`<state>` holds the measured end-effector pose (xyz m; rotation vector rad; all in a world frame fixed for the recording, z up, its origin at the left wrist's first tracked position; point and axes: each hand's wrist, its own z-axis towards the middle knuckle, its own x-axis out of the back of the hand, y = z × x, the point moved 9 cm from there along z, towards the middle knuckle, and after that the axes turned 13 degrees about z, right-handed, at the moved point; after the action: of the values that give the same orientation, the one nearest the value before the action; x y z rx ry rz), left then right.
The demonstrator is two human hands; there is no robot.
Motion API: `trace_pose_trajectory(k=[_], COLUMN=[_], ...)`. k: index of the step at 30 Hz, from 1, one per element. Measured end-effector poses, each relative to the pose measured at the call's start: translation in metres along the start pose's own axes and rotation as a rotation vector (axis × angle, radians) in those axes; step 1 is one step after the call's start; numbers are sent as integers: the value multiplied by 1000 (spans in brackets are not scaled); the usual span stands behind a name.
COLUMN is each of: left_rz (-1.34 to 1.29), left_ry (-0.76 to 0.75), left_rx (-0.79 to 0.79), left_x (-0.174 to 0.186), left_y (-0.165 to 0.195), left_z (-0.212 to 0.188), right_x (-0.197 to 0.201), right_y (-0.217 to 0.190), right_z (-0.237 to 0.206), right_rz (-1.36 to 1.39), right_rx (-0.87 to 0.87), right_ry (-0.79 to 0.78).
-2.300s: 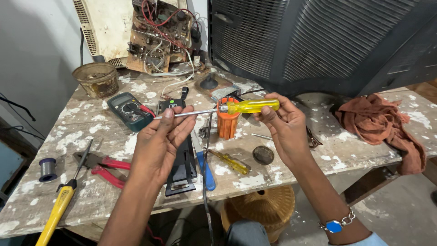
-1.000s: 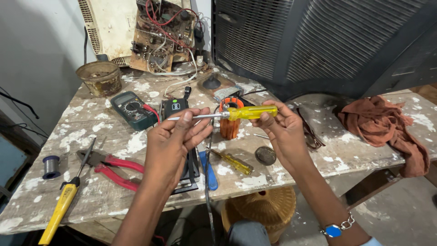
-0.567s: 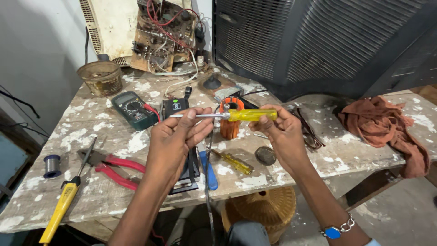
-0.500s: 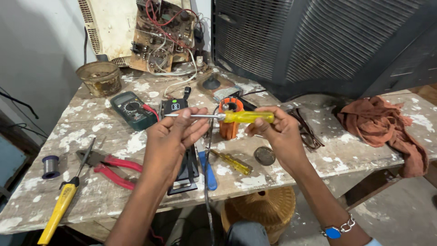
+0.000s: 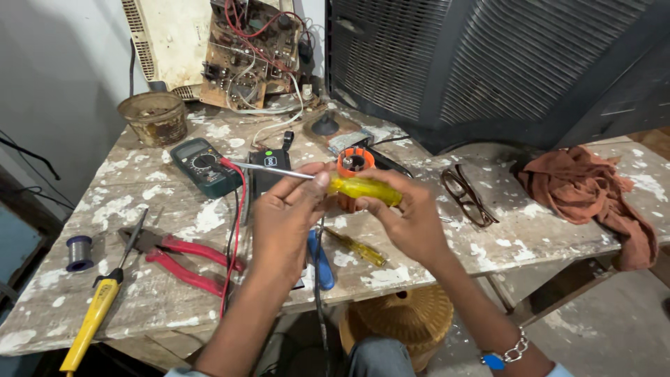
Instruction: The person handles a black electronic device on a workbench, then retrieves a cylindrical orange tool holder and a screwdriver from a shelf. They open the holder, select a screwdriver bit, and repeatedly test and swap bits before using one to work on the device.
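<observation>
- paint-spotted wooden table point(image 5: 174, 293) sits under your hands.
- your left hand point(image 5: 283, 216) pinches the metal shaft of the yellow screwdriver point(image 5: 335, 183).
- your right hand point(image 5: 412, 220) grips its handle, above the table.

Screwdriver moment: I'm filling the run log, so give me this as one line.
left hand: pinches shaft | right hand: grips handle | screwdriver: yellow, above table | nearby: orange holder, meter

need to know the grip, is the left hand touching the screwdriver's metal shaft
Touching: the head view shows the left hand pinching the screwdriver shaft where it meets the yellow handle.
</observation>
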<state>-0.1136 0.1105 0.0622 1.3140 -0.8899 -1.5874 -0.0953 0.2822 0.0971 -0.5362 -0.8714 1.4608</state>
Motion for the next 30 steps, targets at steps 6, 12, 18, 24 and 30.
trace_pose_trajectory(k=[6, 12, 18, 24, 30], left_rz=[-268, -264, -194, -97, -43], left_ry=[39, 50, -73, -129, -189], left_rx=[30, 62, -19, -69, -138], left_x=[-9, -6, -13, -16, -19], left_y=[-28, -35, -14, -1, 11], left_z=[8, 8, 2, 1, 0], right_x=[-6, -11, -8, -3, -11], right_y=[-12, -18, -14, 5, 31], right_z=[-14, -21, -21, -18, -19], right_rz=[-89, -59, -162, 12, 391], right_rx=[91, 168, 123, 5, -245], right_ry=[171, 218, 204, 139, 52])
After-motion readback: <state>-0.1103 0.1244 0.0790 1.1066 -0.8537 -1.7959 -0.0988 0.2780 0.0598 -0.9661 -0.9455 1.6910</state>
